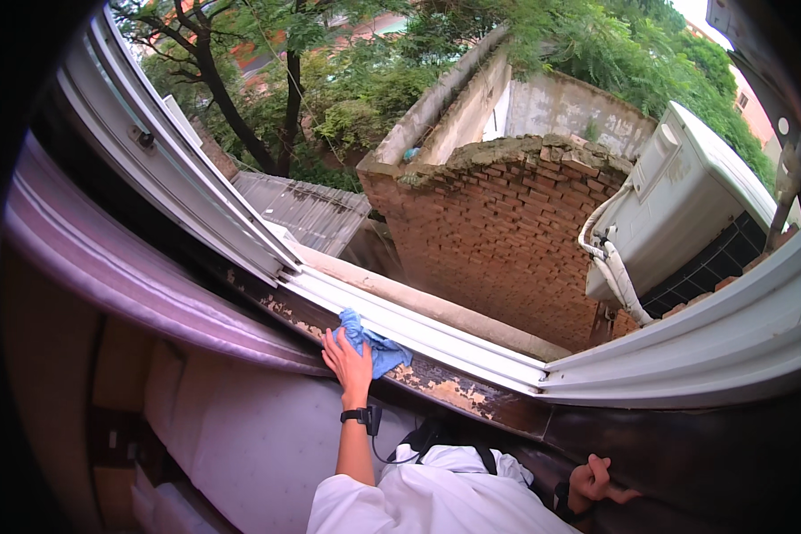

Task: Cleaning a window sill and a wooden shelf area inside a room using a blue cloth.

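Observation:
My left hand (348, 364) lies over a crumpled blue cloth (388, 354), fingers pressing it onto the dark windowsill (464, 395). Paint on this sill is peeling in pale patches on both sides of the cloth. Right beside the cloth runs the white sliding-window track (434, 340). A black strap with a small device sits on my left wrist. Lower right, my right hand (594, 479) is near a dark surface, its fingers partly bent and apart, with nothing seen in it; whether it touches the surface I cannot tell.
White window sashes (173, 160) stand at the left, and a white frame (687, 367) curves along the right. A purple striped curtain (173, 294) hangs beside a pale mattress (260, 427). Outside are a brick wall (494, 233) and an air-conditioner unit (681, 193) with wrapped pipes.

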A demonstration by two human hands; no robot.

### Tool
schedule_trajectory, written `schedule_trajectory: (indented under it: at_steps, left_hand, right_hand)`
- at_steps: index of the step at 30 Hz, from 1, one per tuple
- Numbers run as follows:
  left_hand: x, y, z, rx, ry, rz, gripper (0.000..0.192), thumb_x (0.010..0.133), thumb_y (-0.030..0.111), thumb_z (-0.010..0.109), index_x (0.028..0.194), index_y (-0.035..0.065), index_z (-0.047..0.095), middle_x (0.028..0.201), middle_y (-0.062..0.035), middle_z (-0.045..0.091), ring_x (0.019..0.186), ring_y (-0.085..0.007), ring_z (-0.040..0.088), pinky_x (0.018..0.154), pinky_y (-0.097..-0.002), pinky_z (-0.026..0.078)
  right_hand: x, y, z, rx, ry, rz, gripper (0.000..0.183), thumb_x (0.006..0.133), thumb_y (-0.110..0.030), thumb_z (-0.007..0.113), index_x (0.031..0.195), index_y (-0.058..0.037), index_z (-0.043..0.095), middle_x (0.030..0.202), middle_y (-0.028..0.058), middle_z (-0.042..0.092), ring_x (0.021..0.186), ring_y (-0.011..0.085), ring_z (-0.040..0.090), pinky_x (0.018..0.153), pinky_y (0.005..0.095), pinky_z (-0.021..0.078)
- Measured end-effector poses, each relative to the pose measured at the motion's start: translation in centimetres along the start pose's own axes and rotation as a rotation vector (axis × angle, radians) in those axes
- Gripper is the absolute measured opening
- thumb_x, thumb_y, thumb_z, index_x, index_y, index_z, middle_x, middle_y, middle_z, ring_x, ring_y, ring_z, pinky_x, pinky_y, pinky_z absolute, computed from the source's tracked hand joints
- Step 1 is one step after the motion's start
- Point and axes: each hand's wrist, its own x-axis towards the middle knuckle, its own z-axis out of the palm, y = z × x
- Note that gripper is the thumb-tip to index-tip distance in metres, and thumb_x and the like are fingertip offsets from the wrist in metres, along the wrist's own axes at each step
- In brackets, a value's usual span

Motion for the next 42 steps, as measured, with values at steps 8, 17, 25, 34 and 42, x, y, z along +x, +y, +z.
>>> schedule_trajectory:
  at_steps: [8, 17, 25, 34, 42]
  left_hand:
    - [4.8, -2.2, 1.5, 0.084, 0.157, -0.067, 0.073, 0.086, 0.006, 0.074, 0.149, 0.0049, 0.039, 0.164, -0.0258, 0.024, 0.156, -0.0452, 0.017, 0.123, -0.0597, 0.020]
    - [12.1, -5.4, 1.5, 0.102, 0.380, -0.180, 0.058, 0.095, -0.002, 0.056, 0.150, 0.0061, 0.040, 0.156, -0.0212, 0.036, 0.143, -0.0416, 0.038, 0.115, -0.0526, 0.035]
    - [7.8, -4.0, 0.4, -0.162, 0.268, 0.042, 0.051, 0.096, 0.009, 0.060, 0.145, 0.0007, 0.048, 0.138, -0.0247, 0.048, 0.130, -0.0446, 0.047, 0.110, -0.0526, 0.038]
    - [1.4, 0.6, -0.8, -0.153, 0.107, 0.084, 0.075, 0.090, 0.012, 0.069, 0.156, 0.0016, 0.035, 0.151, -0.0255, 0.036, 0.141, -0.0461, 0.037, 0.117, -0.0547, 0.031]
    - [4.5, -2.0, 0.7, -0.103, 0.145, 0.028, 0.078, 0.083, 0.004, 0.069, 0.154, 0.0026, 0.035, 0.150, -0.0222, 0.040, 0.142, -0.0437, 0.037, 0.118, -0.0577, 0.026]
  right_hand:
    - [1.8, -0.7, -0.3, -0.171, 0.105, 0.073, 0.016, 0.099, -0.005, 0.059, 0.089, -0.0063, 0.073, 0.136, 0.0332, 0.044, 0.097, 0.0385, 0.064, 0.083, 0.0416, 0.0585]
    - [-0.3, -0.5, -1.1, -0.366, -0.034, -0.079, 0.021, 0.103, -0.004, 0.048, 0.092, 0.0013, 0.064, 0.102, 0.0132, 0.061, 0.105, 0.0350, 0.055, 0.094, 0.0445, 0.0512]
    - [6.7, -2.0, -0.6, -0.541, -0.041, -0.190, 0.019, 0.103, -0.005, 0.042, 0.095, 0.0041, 0.057, 0.101, 0.0090, 0.060, 0.113, 0.0415, 0.047, 0.111, 0.0545, 0.0350]
    - [0.2, -0.8, -2.8, -0.520, -0.127, -0.199, 0.015, 0.099, -0.002, 0.044, 0.099, 0.0067, 0.056, 0.104, 0.0140, 0.059, 0.103, 0.0312, 0.056, 0.105, 0.0417, 0.0441]
    - [2.2, -2.1, -2.0, -0.595, -0.139, -0.172, 0.016, 0.098, -0.003, 0.045, 0.100, 0.0093, 0.056, 0.105, 0.0154, 0.058, 0.095, 0.0273, 0.058, 0.099, 0.0377, 0.0471]
